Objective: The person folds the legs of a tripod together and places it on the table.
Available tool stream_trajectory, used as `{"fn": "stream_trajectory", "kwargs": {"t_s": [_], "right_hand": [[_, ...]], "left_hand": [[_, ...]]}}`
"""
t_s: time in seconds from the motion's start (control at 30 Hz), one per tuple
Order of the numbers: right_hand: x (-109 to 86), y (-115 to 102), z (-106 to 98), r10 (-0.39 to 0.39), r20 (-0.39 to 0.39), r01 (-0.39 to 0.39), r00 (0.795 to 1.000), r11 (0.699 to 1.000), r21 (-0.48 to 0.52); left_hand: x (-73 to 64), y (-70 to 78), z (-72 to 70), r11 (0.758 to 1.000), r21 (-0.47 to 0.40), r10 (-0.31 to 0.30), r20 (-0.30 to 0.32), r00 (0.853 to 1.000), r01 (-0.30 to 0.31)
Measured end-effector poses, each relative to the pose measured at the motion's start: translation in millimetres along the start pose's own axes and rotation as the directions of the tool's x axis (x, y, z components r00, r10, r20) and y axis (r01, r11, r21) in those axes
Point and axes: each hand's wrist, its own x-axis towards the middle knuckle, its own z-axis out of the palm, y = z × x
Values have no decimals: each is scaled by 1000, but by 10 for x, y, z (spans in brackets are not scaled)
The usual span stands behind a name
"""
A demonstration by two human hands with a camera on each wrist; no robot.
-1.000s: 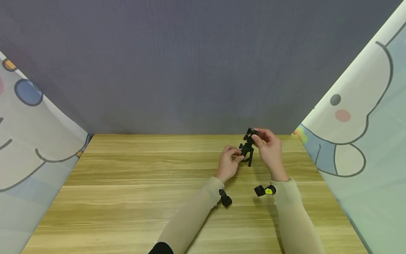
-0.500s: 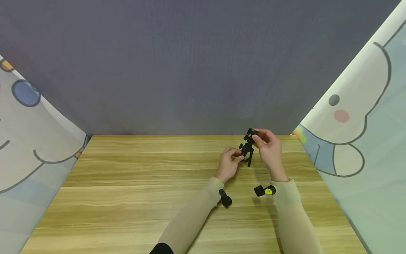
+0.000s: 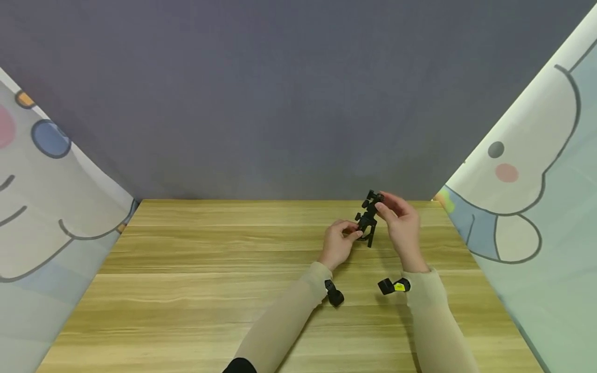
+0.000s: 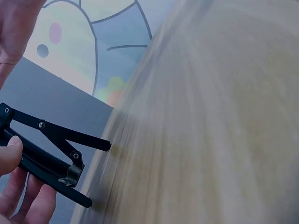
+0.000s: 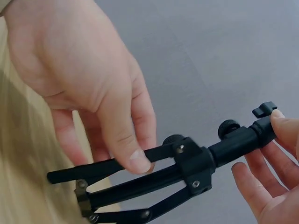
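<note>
A small black tripod [image 3: 367,220] with folding legs and round knobs is held between both hands at the far right of the table, tilted in the head view. My left hand [image 3: 337,244] pinches one leg [image 5: 112,168] between thumb and fingers, near the lower end. Higher up, my right hand [image 3: 403,228] grips the top of the column [image 5: 233,148], its thumb beside a small wing knob [image 5: 265,109]. The legs stand partly spread from the column in both wrist views. In the left wrist view, the tripod's upper part lies outside the frame.
The wood-grain table [image 3: 196,280] stretches under both arms. A grey panel [image 3: 280,103] rises behind its back edge. Cartoon-printed sheets [image 3: 517,191] flank it on both sides. A small black camera [image 3: 335,295] sits on the left wrist, another [image 3: 386,286] on the right.
The head view has shifted slightly. Both hands keep their hold on the tripod, and the right hand has moved only a little to the right.
</note>
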Motion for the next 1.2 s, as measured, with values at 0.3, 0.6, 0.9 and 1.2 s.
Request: {"fn": "stream_trajectory", "kwargs": {"t_s": [0.3,0.6,0.9,1.2], "right_hand": [[-136,219,-165,39,-6,-40,999,996,-81],[-291,579,-318,178,63,-169,982,978,-119],[-400,567,-278,213,108,-199,971,972,-127],[-402,741,-183,180,70,-162,981,965,-204]], "left_hand": [[-16,7,8,1000,-5,-4,-9,1000,3],[-19,22,22,1000,1,-26,-8,1000,26],[-24,-8,10,1000,-10,-15,-18,1000,15],[-19,-14,-12,999,-30,-14,-18,1000,14]]}}
